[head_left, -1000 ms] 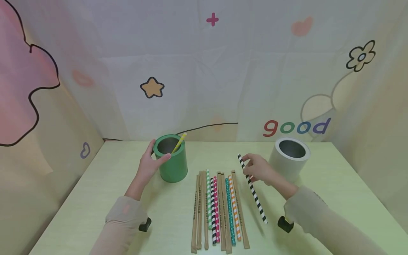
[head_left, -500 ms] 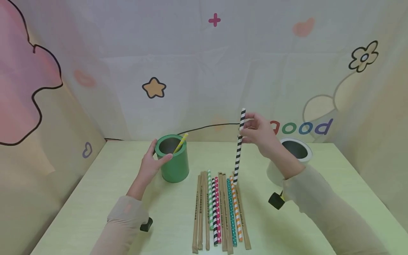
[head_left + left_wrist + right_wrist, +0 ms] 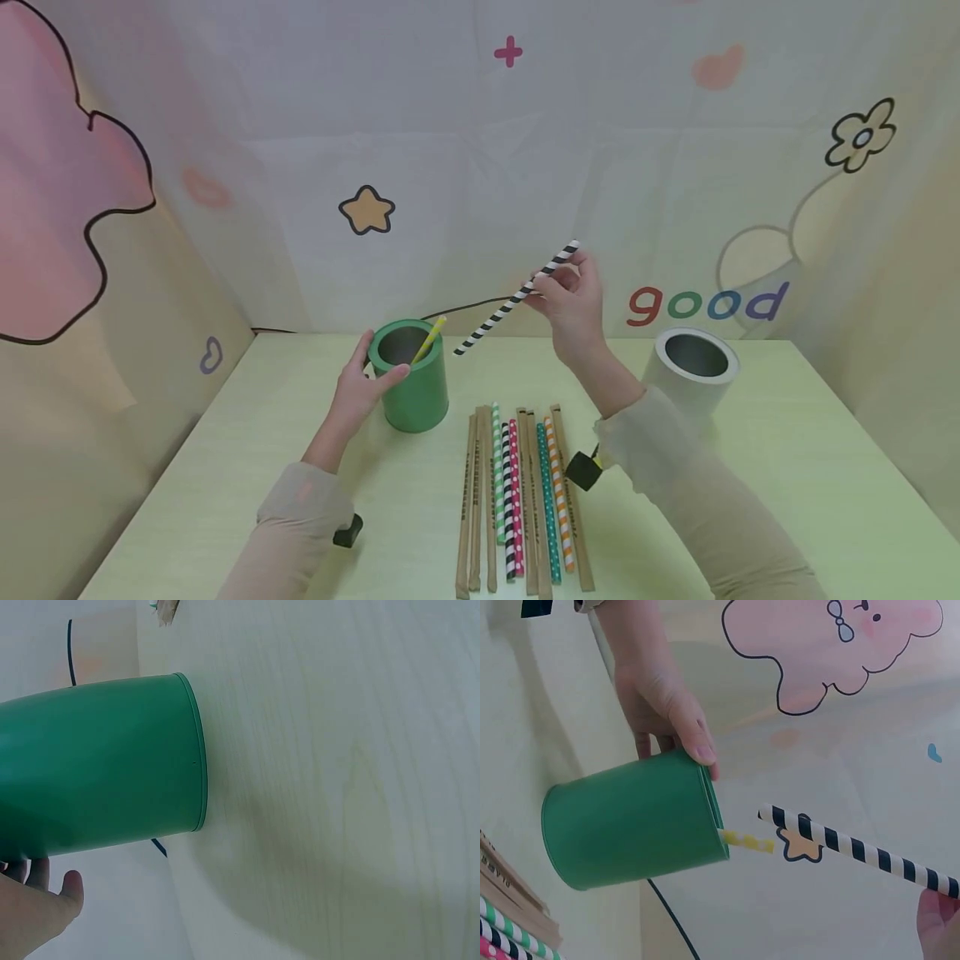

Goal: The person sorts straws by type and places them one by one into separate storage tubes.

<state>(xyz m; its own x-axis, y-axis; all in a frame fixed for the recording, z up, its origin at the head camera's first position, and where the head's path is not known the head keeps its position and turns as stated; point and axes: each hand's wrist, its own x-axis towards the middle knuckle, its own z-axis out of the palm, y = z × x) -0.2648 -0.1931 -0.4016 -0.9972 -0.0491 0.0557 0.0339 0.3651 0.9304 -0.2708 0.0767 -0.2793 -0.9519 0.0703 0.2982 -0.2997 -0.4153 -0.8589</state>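
Note:
My left hand (image 3: 360, 387) grips the side of a green cup (image 3: 411, 375) that stands on the table; a yellow straw (image 3: 427, 337) leans inside it. The left wrist view shows the green cup (image 3: 97, 761) close up with my fingers (image 3: 37, 904) at its edge. My right hand (image 3: 567, 292) is raised above the table and pinches a black-and-white striped straw (image 3: 513, 298), tilted with its lower end pointing at the cup's mouth. In the right wrist view the striped straw (image 3: 855, 847) ends just short of the green cup (image 3: 634, 825).
A row of several straws (image 3: 517, 492), some coloured and some in brown paper wrappers, lies on the table in front of me. A white cup (image 3: 693, 371) stands at the right. Patterned cloth walls enclose the table (image 3: 787, 467) on three sides.
My right hand lifted the striped straw off the table, swung it upright, then carried it left and tilted it toward the green cup. The left hand stayed on the cup.

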